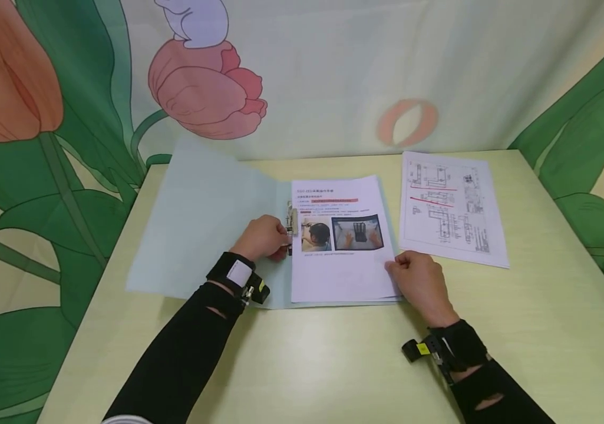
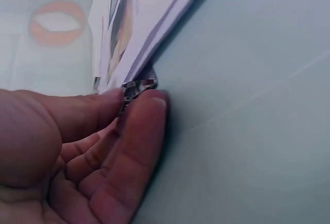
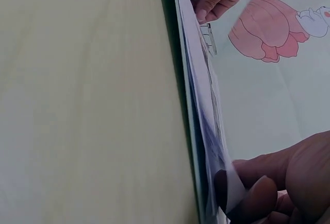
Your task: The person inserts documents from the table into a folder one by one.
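Note:
A pale blue folder lies spread on the table, its left cover tilted up. On its right side rests a stack of printed sheets with two photos on the top page. My left hand pinches the metal clip at the sheets' left edge between thumb and forefinger. At the lower right corner of the stack, my right hand pinches the paper; the right wrist view shows a lifted, bent sheet corner between thumb and fingers. The clip's lower end is hidden behind the left fingers in the head view.
Right of the folder lies another set of sheets with line drawings and red lines. The light wooden table ends at the back against a curtain printed with flowers. Both wrists wear black straps with small cameras.

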Demonstrator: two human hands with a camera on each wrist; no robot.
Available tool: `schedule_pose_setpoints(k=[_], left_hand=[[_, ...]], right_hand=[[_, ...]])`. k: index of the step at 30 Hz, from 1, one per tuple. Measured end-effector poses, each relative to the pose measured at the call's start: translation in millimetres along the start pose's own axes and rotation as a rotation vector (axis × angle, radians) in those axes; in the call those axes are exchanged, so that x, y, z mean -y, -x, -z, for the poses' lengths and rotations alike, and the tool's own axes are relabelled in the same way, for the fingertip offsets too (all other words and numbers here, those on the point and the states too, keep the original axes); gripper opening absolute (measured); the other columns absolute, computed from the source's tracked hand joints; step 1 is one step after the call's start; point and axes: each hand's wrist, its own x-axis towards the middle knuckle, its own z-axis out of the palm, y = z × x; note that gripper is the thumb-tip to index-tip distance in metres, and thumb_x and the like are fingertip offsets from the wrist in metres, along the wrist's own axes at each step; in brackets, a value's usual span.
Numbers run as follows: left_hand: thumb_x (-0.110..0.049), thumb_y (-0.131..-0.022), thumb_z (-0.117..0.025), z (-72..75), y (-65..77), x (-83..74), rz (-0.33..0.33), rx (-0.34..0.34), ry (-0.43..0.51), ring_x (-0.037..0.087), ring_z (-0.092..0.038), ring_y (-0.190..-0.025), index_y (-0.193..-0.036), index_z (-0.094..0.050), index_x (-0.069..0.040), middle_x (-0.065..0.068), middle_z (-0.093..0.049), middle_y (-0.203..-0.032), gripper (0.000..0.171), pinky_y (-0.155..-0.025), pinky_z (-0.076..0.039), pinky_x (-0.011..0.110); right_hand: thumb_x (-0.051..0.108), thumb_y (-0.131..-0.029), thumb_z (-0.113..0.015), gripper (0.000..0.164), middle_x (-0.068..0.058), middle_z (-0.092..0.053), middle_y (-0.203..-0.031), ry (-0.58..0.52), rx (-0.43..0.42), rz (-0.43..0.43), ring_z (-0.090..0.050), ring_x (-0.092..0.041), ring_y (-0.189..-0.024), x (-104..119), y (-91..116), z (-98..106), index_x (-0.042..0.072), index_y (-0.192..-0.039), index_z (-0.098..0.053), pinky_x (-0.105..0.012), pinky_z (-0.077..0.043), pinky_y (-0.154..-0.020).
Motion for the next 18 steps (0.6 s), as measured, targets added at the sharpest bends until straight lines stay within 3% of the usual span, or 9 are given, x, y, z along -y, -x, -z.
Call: schedule_pose_setpoints(k=[6, 18], left_hand=[[-0.015, -0.104, -0.068, -7.2, -2.0, -1.9, 0.056, -0.012, 0.107, 0.017, -0.075, -0.066, -0.101, -0.068, -0.002, 0.011, -0.077, -0.086, 0.013, -0.062, -0.060, 0.028], [-0.013, -0.104, -0.065, -12.6, -4.5, -8.4, 0.039, -0.057, 0.001, 0.016, -0.073, -0.064, -0.110, -0.063, -0.003, 0.012, -0.075, -0.085, 0.011, -0.057, -0.056, 0.025]], right_hand=[[0.019, -0.099, -0.071, 0.022, -0.014, -0.072, -0.083, -0.008, 0.020, 0.004, -0.060, -0.026, -0.073, 3, 1, 10, -0.003, -0.097, -0.075, -0.033, -0.042, -0.061], [0.019, -0.099, -0.072, 0.022, -0.014, -0.070, -0.084, -0.007, 0.062, -0.011, -0.059, -0.027, -0.076, 3, 3, 19, -0.003, -0.100, -0.075, -0.033, -0.043, -0.061]])
